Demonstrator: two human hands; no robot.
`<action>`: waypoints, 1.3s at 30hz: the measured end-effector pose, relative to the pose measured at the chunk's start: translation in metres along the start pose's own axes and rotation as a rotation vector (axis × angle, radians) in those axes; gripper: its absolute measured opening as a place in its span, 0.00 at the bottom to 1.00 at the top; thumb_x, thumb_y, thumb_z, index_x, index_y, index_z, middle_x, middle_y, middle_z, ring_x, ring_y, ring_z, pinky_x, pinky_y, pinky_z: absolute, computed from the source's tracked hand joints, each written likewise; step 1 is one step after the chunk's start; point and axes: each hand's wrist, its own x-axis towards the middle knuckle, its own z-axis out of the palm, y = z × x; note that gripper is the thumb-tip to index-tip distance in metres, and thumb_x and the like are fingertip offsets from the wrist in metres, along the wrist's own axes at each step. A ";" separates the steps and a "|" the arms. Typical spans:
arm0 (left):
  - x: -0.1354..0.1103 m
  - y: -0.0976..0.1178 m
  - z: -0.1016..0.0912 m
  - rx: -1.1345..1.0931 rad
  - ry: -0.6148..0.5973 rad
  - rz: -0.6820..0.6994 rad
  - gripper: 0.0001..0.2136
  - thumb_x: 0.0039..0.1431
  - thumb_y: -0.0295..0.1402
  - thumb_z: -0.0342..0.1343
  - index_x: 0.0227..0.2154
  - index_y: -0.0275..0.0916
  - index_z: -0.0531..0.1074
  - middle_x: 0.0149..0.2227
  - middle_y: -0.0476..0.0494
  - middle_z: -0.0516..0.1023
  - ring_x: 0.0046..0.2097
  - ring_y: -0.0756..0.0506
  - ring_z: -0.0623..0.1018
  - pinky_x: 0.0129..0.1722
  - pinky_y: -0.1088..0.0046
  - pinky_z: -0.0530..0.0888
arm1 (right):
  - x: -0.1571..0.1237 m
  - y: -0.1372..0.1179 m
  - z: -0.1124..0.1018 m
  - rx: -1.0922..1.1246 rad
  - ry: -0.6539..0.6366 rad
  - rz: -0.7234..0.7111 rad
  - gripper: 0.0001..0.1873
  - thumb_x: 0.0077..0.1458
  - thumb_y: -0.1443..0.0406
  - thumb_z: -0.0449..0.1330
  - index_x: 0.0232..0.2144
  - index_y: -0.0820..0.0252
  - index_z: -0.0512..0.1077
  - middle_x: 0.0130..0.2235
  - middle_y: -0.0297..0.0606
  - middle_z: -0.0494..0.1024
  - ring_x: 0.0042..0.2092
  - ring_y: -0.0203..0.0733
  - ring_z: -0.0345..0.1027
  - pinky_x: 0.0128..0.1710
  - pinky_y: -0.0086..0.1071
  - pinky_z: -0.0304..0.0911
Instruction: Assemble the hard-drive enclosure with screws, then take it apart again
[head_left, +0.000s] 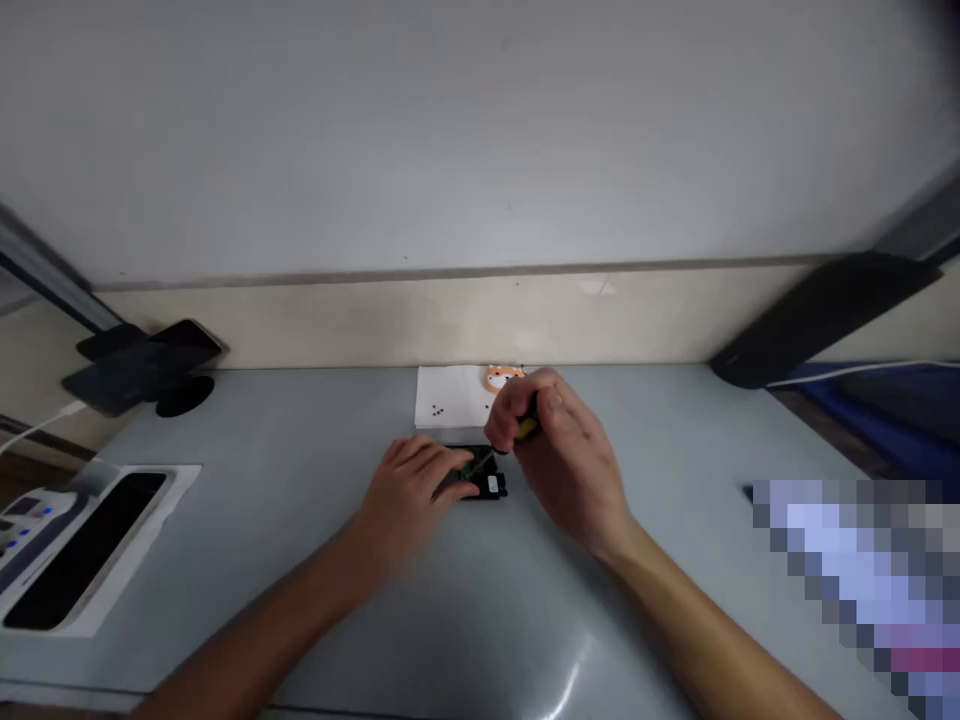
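On the grey table lies a small black device with a white label and some green circuit board inside. My left hand grips its left side between thumb and fingers. My right hand is closed around the black and yellow handle of a screwdriver. The thin shaft slants down and left to the device, near the left fingertips; whether the tip touches it I cannot tell. Behind the device, several tiny dark screws lie on a white paper pad, which is partly hidden by my right hand.
An orange and white cartoon figure shows on the pad. At the left are a phone on a stand and a dark-faced slab on white paper. A long black object leans at the right, above a blurred-out patch.
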 end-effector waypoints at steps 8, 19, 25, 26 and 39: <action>0.004 -0.015 0.007 -0.053 -0.231 -0.084 0.31 0.62 0.47 0.63 0.65 0.45 0.61 0.62 0.42 0.72 0.65 0.39 0.69 0.64 0.55 0.63 | 0.014 0.016 -0.016 0.026 0.135 0.053 0.15 0.69 0.56 0.56 0.31 0.56 0.68 0.30 0.33 0.66 0.31 0.37 0.60 0.34 0.34 0.57; 0.001 -0.017 0.016 -0.106 -0.295 -0.088 0.27 0.66 0.42 0.61 0.65 0.47 0.62 0.62 0.42 0.72 0.63 0.39 0.71 0.65 0.52 0.61 | 0.019 0.031 -0.025 0.007 0.172 0.119 0.14 0.68 0.54 0.56 0.32 0.55 0.67 0.30 0.33 0.66 0.31 0.38 0.59 0.34 0.35 0.56; 0.002 -0.017 0.017 -0.095 -0.299 -0.074 0.25 0.67 0.42 0.60 0.64 0.46 0.64 0.60 0.42 0.75 0.60 0.39 0.73 0.65 0.52 0.62 | 0.018 0.030 -0.023 0.013 0.166 0.109 0.14 0.67 0.55 0.57 0.31 0.55 0.67 0.31 0.33 0.66 0.31 0.38 0.58 0.34 0.35 0.57; 0.002 -0.016 0.018 -0.094 -0.299 -0.078 0.25 0.67 0.42 0.60 0.63 0.46 0.64 0.59 0.42 0.75 0.60 0.40 0.73 0.64 0.53 0.62 | 0.017 0.030 -0.022 0.011 0.154 0.109 0.14 0.67 0.55 0.57 0.31 0.55 0.67 0.30 0.33 0.66 0.31 0.38 0.59 0.34 0.35 0.57; 0.003 -0.017 0.019 -0.114 -0.269 -0.073 0.21 0.64 0.38 0.63 0.59 0.47 0.69 0.57 0.44 0.77 0.59 0.40 0.74 0.62 0.56 0.65 | 0.011 0.023 -0.028 -0.107 -0.038 0.116 0.12 0.66 0.55 0.60 0.34 0.55 0.68 0.31 0.34 0.72 0.32 0.38 0.64 0.35 0.35 0.60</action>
